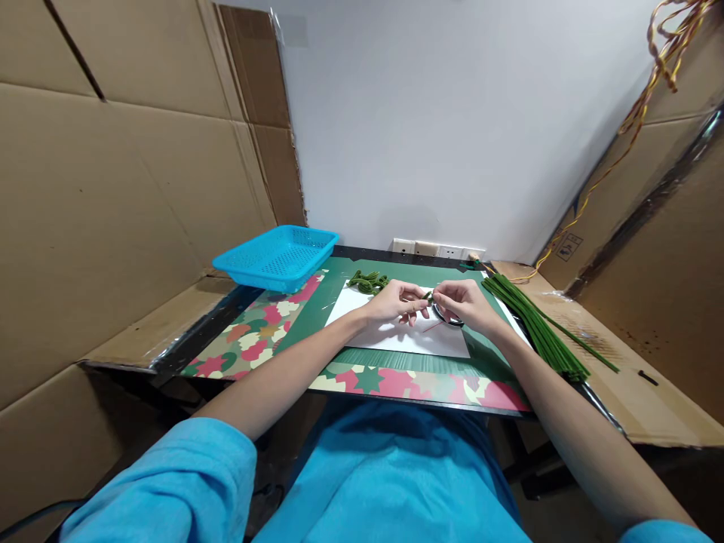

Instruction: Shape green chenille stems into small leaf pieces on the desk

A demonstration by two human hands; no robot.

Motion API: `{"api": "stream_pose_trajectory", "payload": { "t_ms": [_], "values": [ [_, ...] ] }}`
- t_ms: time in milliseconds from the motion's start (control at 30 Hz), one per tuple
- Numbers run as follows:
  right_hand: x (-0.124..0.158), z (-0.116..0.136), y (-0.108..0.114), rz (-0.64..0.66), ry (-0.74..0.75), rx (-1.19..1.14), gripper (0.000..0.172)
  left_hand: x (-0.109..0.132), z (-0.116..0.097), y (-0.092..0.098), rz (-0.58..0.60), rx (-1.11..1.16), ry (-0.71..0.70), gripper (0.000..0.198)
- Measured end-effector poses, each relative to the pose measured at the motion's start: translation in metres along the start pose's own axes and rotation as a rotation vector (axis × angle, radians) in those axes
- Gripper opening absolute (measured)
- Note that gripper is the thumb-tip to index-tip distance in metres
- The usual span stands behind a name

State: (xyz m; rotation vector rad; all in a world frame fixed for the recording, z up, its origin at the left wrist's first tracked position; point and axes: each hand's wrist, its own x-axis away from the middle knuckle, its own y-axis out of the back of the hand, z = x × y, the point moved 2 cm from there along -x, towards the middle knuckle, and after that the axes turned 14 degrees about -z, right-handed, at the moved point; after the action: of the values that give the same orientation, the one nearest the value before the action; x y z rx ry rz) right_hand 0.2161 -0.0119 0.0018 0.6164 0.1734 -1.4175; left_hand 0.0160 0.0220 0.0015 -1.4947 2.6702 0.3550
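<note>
My left hand (399, 302) and my right hand (459, 302) meet over a sheet of white paper (367, 332). Between their fingertips is a short, bent piece of green pipe cleaner (428, 298), pinched from both sides and partly hidden by the fingers. Beneath my right hand lies a dark, curved object (452, 322), mostly covered, so its kind is unclear. A thin red line (434, 326) shows on the paper beside it. Left of my left hand, a small heap of twisted green pipe cleaners (369, 282) rests at the paper's far edge.
Long straight green pipe cleaners (535, 328) lie in a bundle at the right. A blue plastic basket (283, 256) stands at the back left. Cardboard walls (141, 173) flank the table, with sockets (438, 249) behind it. Twisted yellow-red wires (639, 124) hang at the right.
</note>
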Motion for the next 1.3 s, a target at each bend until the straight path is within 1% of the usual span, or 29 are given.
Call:
{"api": "stream_pose_trajectory", "payload": {
  "t_ms": [167, 300, 400, 467, 567, 633, 700, 800, 1033, 1200, 1300],
  "values": [
    [0.000, 0.000, 0.000, -0.044, 0.035, 0.069, 0.038, 0.001, 0.003, -0.001, -0.057, -0.009, 0.017, 0.050],
    [-0.001, 0.000, -0.001, -0.074, 0.068, 0.106, 0.035, 0.002, 0.004, -0.001, -0.068, -0.039, 0.020, 0.046],
    [-0.003, 0.000, -0.002, -0.071, 0.079, 0.105, 0.032, 0.003, 0.002, 0.000, -0.084, -0.064, 0.024, 0.045],
    [-0.004, -0.001, -0.002, -0.069, 0.073, 0.091, 0.033, 0.002, 0.001, 0.001, -0.103, -0.077, 0.025, 0.045],
    [-0.007, -0.001, -0.001, -0.092, 0.060, 0.056, 0.037, -0.001, -0.001, 0.001, -0.149, -0.079, 0.021, 0.048],
    [-0.009, -0.001, -0.001, -0.108, 0.063, 0.042, 0.036, -0.003, -0.002, 0.002, -0.192, -0.073, 0.020, 0.053],
    [-0.010, -0.002, -0.001, -0.119, 0.071, 0.038, 0.034, -0.004, -0.002, 0.003, -0.240, -0.066, 0.014, 0.056],
    [-0.010, -0.002, -0.002, -0.138, 0.091, 0.055, 0.030, -0.005, -0.003, 0.006, -0.291, -0.067, 0.001, 0.054],
    [-0.009, -0.006, -0.002, -0.195, 0.165, 0.161, 0.026, -0.004, 0.000, 0.003, -0.265, -0.086, 0.020, 0.057],
    [-0.008, -0.012, 0.002, -0.235, 0.229, 0.311, 0.017, -0.003, 0.004, 0.002, -0.259, -0.060, 0.029, 0.052],
    [-0.005, -0.014, 0.002, -0.233, 0.253, 0.399, 0.016, -0.003, 0.005, 0.002, -0.257, -0.042, 0.033, 0.049]
  ]
}}
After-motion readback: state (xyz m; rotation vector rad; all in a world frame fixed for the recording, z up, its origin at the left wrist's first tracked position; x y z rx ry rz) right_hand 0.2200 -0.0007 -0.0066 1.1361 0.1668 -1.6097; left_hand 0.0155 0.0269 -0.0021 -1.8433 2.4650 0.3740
